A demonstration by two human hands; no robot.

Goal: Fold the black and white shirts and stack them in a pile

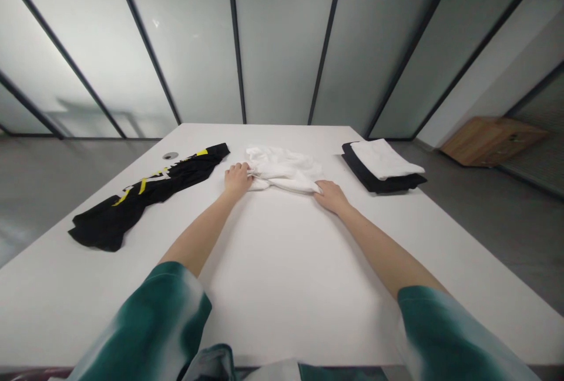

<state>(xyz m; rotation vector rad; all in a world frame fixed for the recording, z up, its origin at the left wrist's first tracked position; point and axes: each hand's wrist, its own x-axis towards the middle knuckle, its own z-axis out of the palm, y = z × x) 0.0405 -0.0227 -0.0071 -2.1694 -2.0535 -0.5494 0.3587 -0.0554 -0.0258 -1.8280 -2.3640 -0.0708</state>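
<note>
A white garment (286,168), bunched and wrinkled, lies across the middle of the white table (282,263). At its left edge my left hand (238,179) has its fingers closed on the cloth. My right hand (331,195) grips the near right corner, thumb and fingers pinched around the fabric. Both arms reach forward over the tabletop. The garment's exact kind cannot be made out from its folds.
Left on the table lies a black garment (150,196) with yellow and white print, beside a round cable grommet (170,156). To the right, a folded white cloth (384,157) rests on a folded black one (374,183). A wooden cabinet (489,140) stands beyond.
</note>
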